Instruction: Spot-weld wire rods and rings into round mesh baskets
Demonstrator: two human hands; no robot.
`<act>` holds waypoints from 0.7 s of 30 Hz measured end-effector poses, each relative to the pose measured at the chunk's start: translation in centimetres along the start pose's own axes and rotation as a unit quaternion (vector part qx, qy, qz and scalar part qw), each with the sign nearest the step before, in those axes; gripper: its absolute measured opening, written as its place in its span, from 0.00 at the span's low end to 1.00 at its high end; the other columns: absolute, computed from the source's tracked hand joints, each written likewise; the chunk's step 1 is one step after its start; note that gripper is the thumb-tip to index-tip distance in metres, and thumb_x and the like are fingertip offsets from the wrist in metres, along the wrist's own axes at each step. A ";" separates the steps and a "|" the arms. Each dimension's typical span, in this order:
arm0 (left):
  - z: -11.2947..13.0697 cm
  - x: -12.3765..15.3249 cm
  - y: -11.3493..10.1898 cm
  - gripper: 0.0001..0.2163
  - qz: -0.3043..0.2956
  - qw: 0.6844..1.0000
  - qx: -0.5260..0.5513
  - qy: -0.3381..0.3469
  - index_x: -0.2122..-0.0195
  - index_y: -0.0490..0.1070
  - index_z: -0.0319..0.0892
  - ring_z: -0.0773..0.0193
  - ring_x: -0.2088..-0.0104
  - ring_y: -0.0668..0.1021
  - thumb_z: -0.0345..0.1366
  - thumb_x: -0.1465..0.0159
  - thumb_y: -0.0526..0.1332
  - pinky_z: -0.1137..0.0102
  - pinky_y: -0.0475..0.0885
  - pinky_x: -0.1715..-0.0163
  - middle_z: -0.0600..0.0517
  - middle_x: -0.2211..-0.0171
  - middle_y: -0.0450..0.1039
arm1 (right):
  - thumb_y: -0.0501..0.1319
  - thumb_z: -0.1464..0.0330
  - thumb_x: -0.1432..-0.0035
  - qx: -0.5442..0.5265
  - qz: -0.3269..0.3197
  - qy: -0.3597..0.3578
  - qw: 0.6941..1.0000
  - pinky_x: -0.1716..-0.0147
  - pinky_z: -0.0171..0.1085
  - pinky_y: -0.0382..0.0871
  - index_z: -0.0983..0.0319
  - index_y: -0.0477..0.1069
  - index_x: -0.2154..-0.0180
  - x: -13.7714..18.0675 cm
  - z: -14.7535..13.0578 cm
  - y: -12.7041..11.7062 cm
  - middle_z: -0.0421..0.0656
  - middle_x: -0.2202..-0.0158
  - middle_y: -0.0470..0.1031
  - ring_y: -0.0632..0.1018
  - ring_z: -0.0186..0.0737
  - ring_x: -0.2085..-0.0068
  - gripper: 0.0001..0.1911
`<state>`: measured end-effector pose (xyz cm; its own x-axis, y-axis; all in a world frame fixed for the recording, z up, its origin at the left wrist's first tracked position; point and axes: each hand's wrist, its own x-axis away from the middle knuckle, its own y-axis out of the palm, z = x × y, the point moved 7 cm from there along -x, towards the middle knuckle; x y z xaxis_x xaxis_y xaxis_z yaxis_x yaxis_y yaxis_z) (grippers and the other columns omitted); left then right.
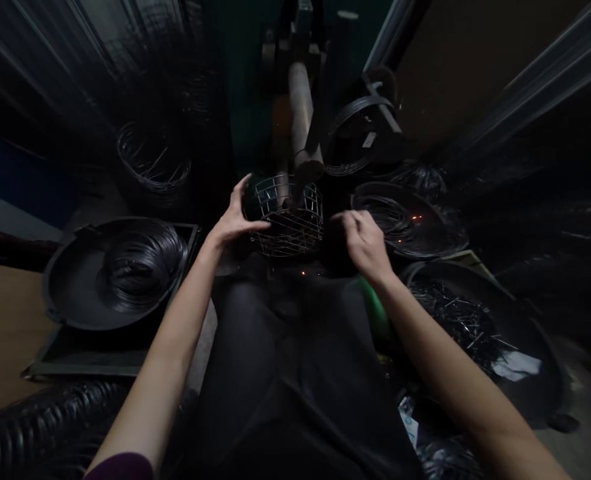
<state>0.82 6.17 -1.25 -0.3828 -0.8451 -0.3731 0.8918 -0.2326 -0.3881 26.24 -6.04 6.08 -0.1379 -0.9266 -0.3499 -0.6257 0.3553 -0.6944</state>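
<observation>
A round wire basket (286, 223) is at the machine, under the end of a thick metal cylinder (303, 113). My left hand (235, 217) grips the basket's left side, with the thumb in front and the fingers behind. Just right of the basket, apart from it, is my right hand (365, 240). Its fingers are curled together and a little blurred; whatever they may hold is hidden. Orange sparks (303, 273) glow below the basket and over the pan on the right.
To the left, a black pan (80, 280) holds wire rings (143, 263). On the right, one pan (445, 223) holds wire rings and another (530, 333) short wire pieces (460, 320). Wire hoops (348, 133) hang beside the machine. A wire bundle (153, 157) stands back left.
</observation>
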 end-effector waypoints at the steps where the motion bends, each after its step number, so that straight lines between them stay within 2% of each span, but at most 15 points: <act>1: -1.5 1.1 0.2 0.57 -0.008 0.999 0.026 -0.026 0.33 0.45 0.49 0.40 0.31 0.55 0.57 0.59 0.75 0.47 0.58 0.35 0.37 0.32 0.47 | 0.45 0.56 0.31 0.003 -0.021 0.006 1.000 0.52 0.43 0.68 0.59 0.75 0.63 1.7 0.5 -0.8 0.47 0.59 0.74 0.75 0.44 0.56 0.23; 3: -4.3 3.2 0.8 0.61 -0.026 0.993 0.083 -0.083 0.32 0.38 0.51 0.39 0.32 0.57 0.57 0.60 0.76 0.45 0.60 0.37 0.34 0.32 0.45 | 0.40 0.54 0.31 0.015 -0.094 0.030 0.995 0.51 0.44 0.67 0.58 0.75 0.62 5.4 1.9 -1.5 0.47 0.60 0.76 0.75 0.44 0.55 0.27; 5: -6.1 4.5 1.3 0.63 -0.022 0.985 0.128 -0.118 0.33 0.35 0.53 0.40 0.33 0.60 0.56 0.62 0.76 0.45 0.61 0.38 0.34 0.33 0.47 | 0.40 0.54 0.31 0.024 -0.201 0.064 0.977 0.55 0.43 0.69 0.58 0.74 0.63 8.9 3.9 -0.8 0.46 0.64 0.76 0.76 0.43 0.59 0.28; 8: -6.4 5.0 1.5 0.64 0.013 0.984 0.139 -0.110 0.33 0.33 0.54 0.42 0.32 0.59 0.55 0.63 0.77 0.47 0.61 0.38 0.35 0.34 0.47 | 0.45 0.56 0.34 0.034 -0.353 0.082 0.931 0.59 0.41 0.71 0.59 0.73 0.64 13.0 7.0 1.5 0.45 0.66 0.77 0.77 0.42 0.63 0.22; 10: -5.7 5.0 1.8 0.64 0.029 0.989 0.112 -0.087 0.33 0.33 0.53 0.42 0.32 0.58 0.54 0.63 0.77 0.47 0.61 0.38 0.35 0.34 0.47 | 0.50 0.60 0.37 0.054 -0.401 0.064 0.912 0.59 0.41 0.71 0.59 0.74 0.63 14.4 8.8 2.7 0.46 0.64 0.78 0.78 0.43 0.63 0.16; 13: -4.5 5.3 2.1 0.63 0.055 0.995 0.071 -0.052 0.33 0.34 0.48 0.43 0.34 0.61 0.55 0.60 0.76 0.47 0.62 0.38 0.34 0.37 0.51 | 0.52 0.63 0.40 0.047 -0.410 0.051 0.910 0.59 0.41 0.72 0.59 0.76 0.62 14.5 10.2 3.4 0.48 0.63 0.79 0.79 0.44 0.62 0.15; 15: -4.1 5.7 2.0 0.59 0.072 0.994 0.066 -0.046 0.33 0.35 0.47 0.45 0.35 0.63 0.58 0.57 0.73 0.48 0.63 0.39 0.36 0.39 0.54 | 0.53 0.61 0.40 0.012 -0.390 0.064 0.919 0.61 0.41 0.73 0.59 0.76 0.58 13.5 9.4 3.2 0.47 0.64 0.79 0.79 0.43 0.64 0.16; 18: -3.2 6.7 1.2 0.56 0.074 0.995 0.061 -0.032 0.34 0.36 0.50 0.47 0.36 0.64 0.58 0.55 0.73 0.49 0.64 0.39 0.39 0.41 0.56 | 0.58 0.57 0.41 -0.069 -0.317 0.091 0.942 0.69 0.38 0.71 0.58 0.70 0.45 10.6 5.3 2.0 0.41 0.71 0.76 0.74 0.38 0.73 0.24; 20: -1.7 7.4 0.3 0.56 0.061 0.997 0.044 0.002 0.35 0.39 0.52 0.48 0.37 0.65 0.55 0.56 0.75 0.50 0.65 0.39 0.40 0.41 0.57 | 0.63 0.55 0.44 -0.131 -0.279 0.086 0.947 0.72 0.35 0.68 0.59 0.70 0.45 8.2 1.1 1.6 0.39 0.72 0.74 0.72 0.35 0.74 0.27; 21: -0.6 7.7 -0.1 0.54 0.055 0.998 0.030 0.027 0.35 0.41 0.52 0.49 0.38 0.66 0.53 0.56 0.75 0.50 0.65 0.39 0.41 0.40 0.56 | 0.64 0.54 0.46 -0.157 -0.279 0.077 0.944 0.71 0.35 0.68 0.60 0.73 0.49 6.9 -1.1 1.7 0.40 0.71 0.74 0.72 0.34 0.73 0.25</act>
<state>-2.31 -0.01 -4.58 -0.2924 -0.8409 -0.4554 0.9414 -0.1693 -0.2919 23.36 -11.94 3.15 0.1855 -0.9742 0.1283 -0.8274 -0.2253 -0.5145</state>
